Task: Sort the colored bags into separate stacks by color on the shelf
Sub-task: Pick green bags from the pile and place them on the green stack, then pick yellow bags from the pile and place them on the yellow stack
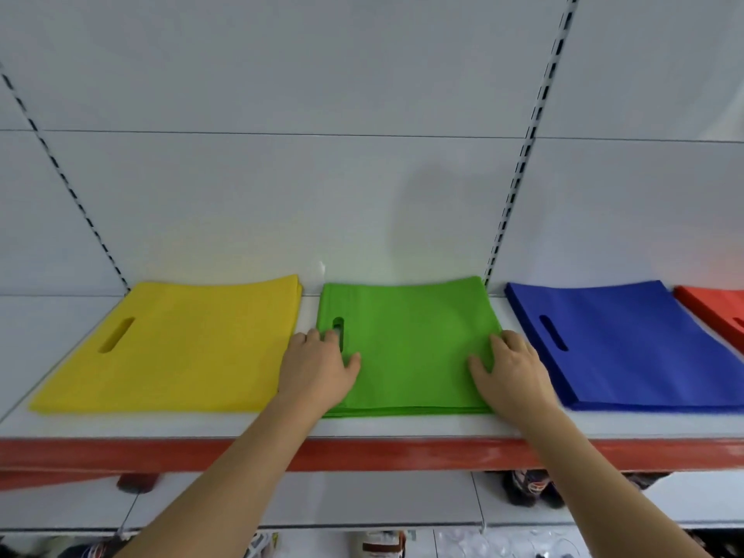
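Green bags (pixel 410 340) lie stacked on the shelf (pixel 241 426); both hands, left (pixel 318 366) and right (pixel 513 370), rest spread flat on them.

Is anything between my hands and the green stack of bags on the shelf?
Nothing visible. The left hand and right hand both rest flat on the green stack, which lies on the shelf apart from the yellow stack and blue stack.

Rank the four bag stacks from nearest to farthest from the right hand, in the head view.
1. Green stack: under the right hand, which rests on it.
2. Blue stack: just right of it.
3. Red stack: far right edge.
4. Yellow stack: far left.
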{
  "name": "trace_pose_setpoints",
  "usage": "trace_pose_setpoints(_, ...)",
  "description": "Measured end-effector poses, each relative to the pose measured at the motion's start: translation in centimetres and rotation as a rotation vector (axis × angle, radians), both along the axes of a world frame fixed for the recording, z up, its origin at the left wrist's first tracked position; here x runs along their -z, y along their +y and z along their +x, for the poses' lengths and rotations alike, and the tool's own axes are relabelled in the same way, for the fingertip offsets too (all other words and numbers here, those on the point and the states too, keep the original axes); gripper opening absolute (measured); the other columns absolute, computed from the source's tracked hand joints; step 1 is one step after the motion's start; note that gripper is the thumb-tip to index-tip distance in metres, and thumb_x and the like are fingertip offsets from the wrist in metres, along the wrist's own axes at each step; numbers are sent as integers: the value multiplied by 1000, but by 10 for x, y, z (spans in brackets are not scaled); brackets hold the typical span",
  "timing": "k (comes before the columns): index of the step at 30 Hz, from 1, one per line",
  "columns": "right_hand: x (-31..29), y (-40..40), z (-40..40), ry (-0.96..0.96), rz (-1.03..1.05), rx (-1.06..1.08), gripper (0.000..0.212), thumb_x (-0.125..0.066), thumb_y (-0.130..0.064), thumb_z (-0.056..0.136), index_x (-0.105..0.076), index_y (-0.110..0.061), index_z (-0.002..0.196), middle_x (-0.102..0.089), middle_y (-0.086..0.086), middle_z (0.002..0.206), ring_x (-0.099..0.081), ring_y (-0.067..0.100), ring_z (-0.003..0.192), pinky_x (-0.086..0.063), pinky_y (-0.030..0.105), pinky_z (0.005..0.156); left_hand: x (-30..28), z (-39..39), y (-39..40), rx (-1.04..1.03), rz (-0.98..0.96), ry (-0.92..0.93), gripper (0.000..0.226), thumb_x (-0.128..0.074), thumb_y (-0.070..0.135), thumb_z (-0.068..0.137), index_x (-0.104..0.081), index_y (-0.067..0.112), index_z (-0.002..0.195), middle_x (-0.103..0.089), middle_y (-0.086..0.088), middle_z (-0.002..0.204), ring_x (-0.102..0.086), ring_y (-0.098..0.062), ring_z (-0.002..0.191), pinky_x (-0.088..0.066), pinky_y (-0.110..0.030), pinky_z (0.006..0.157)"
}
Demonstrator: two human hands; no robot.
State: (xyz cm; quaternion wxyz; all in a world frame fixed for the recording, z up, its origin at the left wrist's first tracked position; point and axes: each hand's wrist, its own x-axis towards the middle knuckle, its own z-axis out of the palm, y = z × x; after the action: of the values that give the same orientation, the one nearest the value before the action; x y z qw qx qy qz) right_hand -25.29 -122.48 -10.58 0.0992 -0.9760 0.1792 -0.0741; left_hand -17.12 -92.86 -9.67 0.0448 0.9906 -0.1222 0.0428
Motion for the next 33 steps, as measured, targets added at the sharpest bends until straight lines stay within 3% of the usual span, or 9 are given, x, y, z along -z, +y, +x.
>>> trace_pose_setpoints(5, -6, 0, 3, 93, -31, -17, 75, -39, -67, 101, -51, -9, 148, -37, 12, 164, -31, 32, 153, -32, 48, 125, -4, 1, -3, -4, 11, 18, 67, -37, 63, 102, -53, 14, 145, -62, -11, 134, -54, -31, 123, -49, -44, 103)
trace_pose_setpoints(8, -11, 0, 3, 95, -60, -13, 82, -36, -70, 101, -41, -10, 157, -24, 13, 171, -21, 33, 159, -30, 51, 126, -11, -1, -4, -31, -27, 3, 69, -40, 65, 102, -50, 14, 147, -51, -13, 149, -47, -33, 136, -47, -47, 108)
trace_pose_setpoints(12, -16, 7, 2, 19, -145, -66, 85, -30, -71, 102, -33, -12, 162, -20, 12, 173, -13, 31, 161, -22, 50, 130, -20, -11, 1, -57, -73, -119, 66, -39, 60, 103, -50, 15, 149, -42, -11, 159, -36, -32, 146, -40, -50, 115)
trace_pose_setpoints(15, -17, 28, 5, -42, -151, -137, 83, -32, -70, 101, -38, -13, 161, -24, 13, 172, -15, 32, 161, -22, 50, 130, -22, -23, 15, -110, -65, -162, 64, -39, 58, 103, -49, 17, 151, -39, -11, 163, -29, -32, 152, -29, -50, 122)
trace_pose_setpoints(23, -14, 129, 6, -132, -120, -309, 89, -17, -75, 99, -41, -14, 159, -26, 14, 171, -18, 33, 160, -24, 53, 128, -23, -48, 88, -227, -91, -190, 64, -49, 55, 101, -50, 17, 153, -36, -13, 166, -26, -34, 155, -25, -52, 124)
trace_pose_setpoints(33, -41, 316, 9, -180, -148, -522, 93, -14, -80, 97, -34, -17, 163, -20, 11, 174, -12, 32, 162, -20, 53, 129, -35, -85, 264, -383, -84, -199, 74, -36, 63, 102, -36, 18, 161, -25, -13, 171, -16, -37, 158, -17, -56, 127)
